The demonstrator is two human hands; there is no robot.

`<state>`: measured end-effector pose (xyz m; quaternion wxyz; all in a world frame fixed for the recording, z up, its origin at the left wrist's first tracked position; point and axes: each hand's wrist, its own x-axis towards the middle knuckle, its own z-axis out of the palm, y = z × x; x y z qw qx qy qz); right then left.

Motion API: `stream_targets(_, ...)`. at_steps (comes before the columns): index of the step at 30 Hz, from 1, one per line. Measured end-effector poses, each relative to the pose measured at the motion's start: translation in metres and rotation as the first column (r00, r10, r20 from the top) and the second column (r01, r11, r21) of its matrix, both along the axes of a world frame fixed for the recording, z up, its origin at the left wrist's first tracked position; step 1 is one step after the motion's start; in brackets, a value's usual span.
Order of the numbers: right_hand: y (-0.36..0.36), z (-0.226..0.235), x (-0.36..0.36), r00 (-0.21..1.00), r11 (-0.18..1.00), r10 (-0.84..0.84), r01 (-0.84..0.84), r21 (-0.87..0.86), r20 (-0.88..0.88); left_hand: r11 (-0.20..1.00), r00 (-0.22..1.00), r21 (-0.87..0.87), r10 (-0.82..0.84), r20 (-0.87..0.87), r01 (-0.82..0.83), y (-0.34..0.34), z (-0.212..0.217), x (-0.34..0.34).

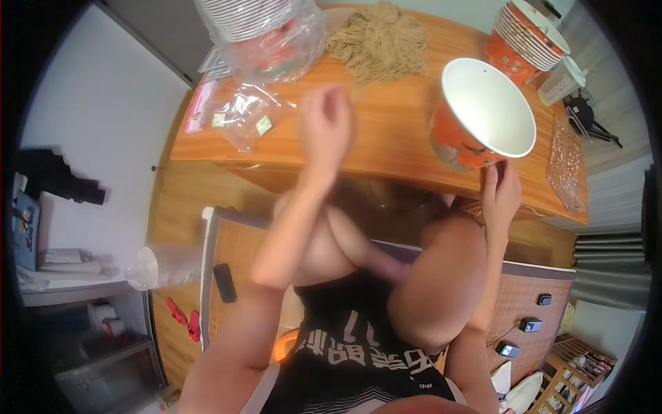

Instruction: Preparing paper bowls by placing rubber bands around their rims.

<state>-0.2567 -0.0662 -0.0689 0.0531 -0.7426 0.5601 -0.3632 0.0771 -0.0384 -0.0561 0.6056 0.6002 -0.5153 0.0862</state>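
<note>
An orange paper bucket (452, 141) with a white inside stands near the table's front edge on the right, its mouth tilted toward me. Small holes show by its rim. My right hand (502, 190) grips it at the near side, just under the rim, with the fingertips partly hidden. My left hand (325, 121) hovers over the table's front middle, fingers curled and slightly blurred; whatever they hold, if anything, does not show. Beyond it lies a loose heap of tan cords (379, 41).
Buckets in a clear bag (255, 34) stand back left, near a crumpled plastic bag (248, 114). Back right are nested orange buckets (527, 41), a lidded cup (562, 81) and a clear packet of small pieces (565, 165). A bench mat (524, 297) holds small dark devices.
</note>
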Motion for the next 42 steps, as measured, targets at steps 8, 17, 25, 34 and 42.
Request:
stream_targets(8,0.004,-0.011,-0.001,0.989,0.982,-0.01,-0.019,-0.187,-0.15,0.769,0.946,0.551,0.273,0.173,-0.323,-0.001,-0.008,0.095)
stream_targets(17,0.009,-0.006,0.006,0.99,0.988,0.048,-0.067,-0.142,-0.134,0.689,0.959,0.673,0.13,0.252,-0.27,-0.019,-0.004,0.108)
stream_targets(25,0.032,-0.015,-0.017,0.961,0.993,0.114,-0.115,-0.013,0.252,0.907,0.88,0.19,-0.286,-0.379,0.376,0.145,0.027,-0.038)
stream_targets(34,0.127,0.047,-0.028,0.77,0.976,0.198,-0.214,-0.047,0.606,0.488,0.279,-0.572,-0.865,-0.417,0.66,0.148,0.058,-0.09)
stream_targets(42,0.122,0.131,0.019,0.804,0.841,0.541,-0.519,-0.15,0.248,0.412,-0.284,-0.727,-0.727,-0.626,0.549,0.143,0.08,-0.103)
